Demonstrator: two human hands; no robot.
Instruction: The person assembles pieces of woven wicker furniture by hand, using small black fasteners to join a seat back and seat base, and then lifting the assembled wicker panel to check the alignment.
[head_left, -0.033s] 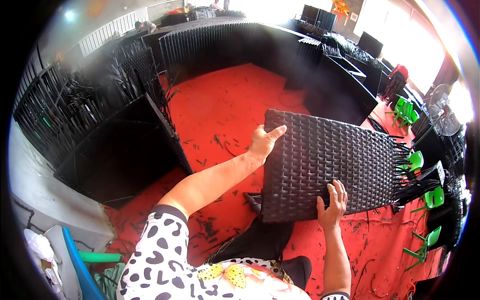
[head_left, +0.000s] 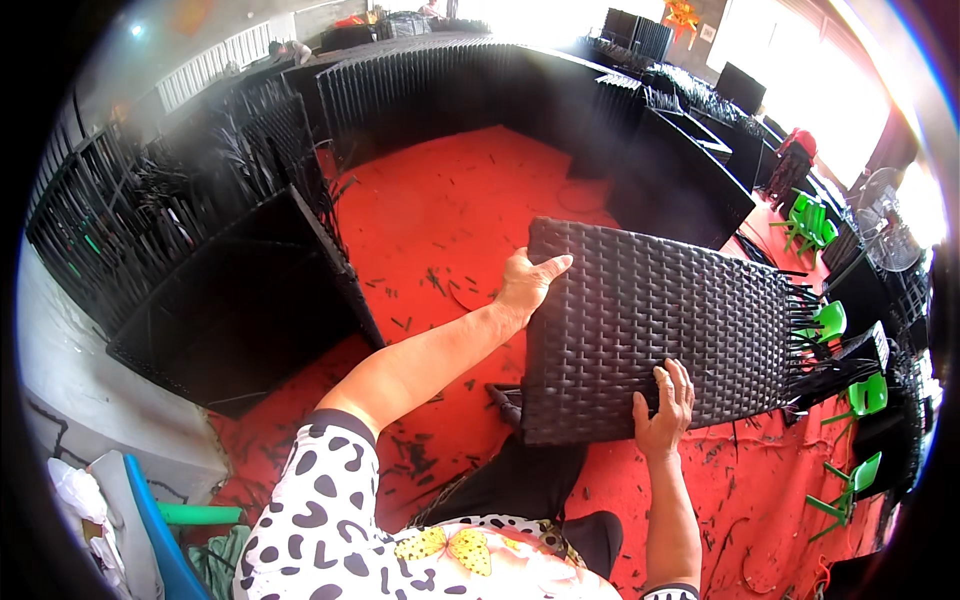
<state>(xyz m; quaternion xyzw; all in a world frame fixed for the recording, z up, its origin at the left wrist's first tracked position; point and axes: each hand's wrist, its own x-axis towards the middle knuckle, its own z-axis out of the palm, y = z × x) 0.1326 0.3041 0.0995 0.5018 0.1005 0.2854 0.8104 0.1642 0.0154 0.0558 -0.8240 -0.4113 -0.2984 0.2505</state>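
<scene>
Both hands [head_left: 527, 283] [head_left: 662, 405] gripping black woven wicker panel [head_left: 660, 325], loose strands seemingly fraying rightward

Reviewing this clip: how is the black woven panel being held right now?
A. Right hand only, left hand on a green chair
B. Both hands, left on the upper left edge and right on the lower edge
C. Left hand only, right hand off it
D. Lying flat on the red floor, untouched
B: the left hand grasps the upper left edge of the black woven panel, and the right hand holds its lower edge, above the red floor.
</scene>
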